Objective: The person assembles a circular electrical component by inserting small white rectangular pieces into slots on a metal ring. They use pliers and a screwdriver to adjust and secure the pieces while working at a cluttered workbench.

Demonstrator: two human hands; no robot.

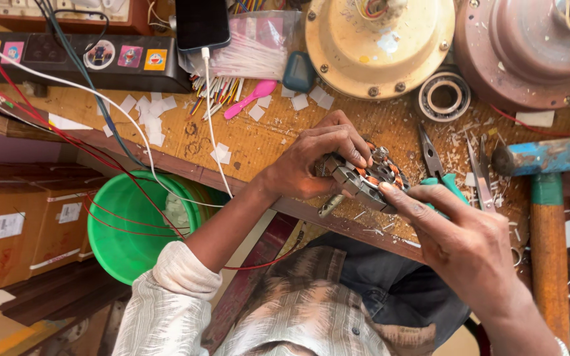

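Gripping a round motor stator (368,177) between both hands, we have it right at the near edge of the workbench (265,142), its grey steel teeth and orange copper windings showing between our fingers. Our left hand (315,161) curls over the stator's far side, fingertips pressed on its top face and thumb tucked under the rim. Our right hand (460,237) clamps the near edge with thumb and forefinger, the other fingers folded behind.

Just beyond the right hand's knuckles lie green-handled pliers (438,168), and beside them a pair of steel snips (479,173). Further right sits a hammer (547,198), blue head and wooden handle running back toward us. Past the pliers, a ball bearing (444,97) rests below a cream motor cover (379,43), with a reddish-brown housing (529,49) beside it.

Beyond the left hand, white paper scraps (143,115) are scattered on the bench, with a pink plastic spoon (251,97) and a bag of thin white strips (252,49). A phone (201,23) sits on charge, its white cable (214,142) trailing down past our left wrist. Below the left forearm, off the bench, stands a green bucket (130,227), red wires (100,178) draped over it, and cardboard boxes (24,227) to its left.
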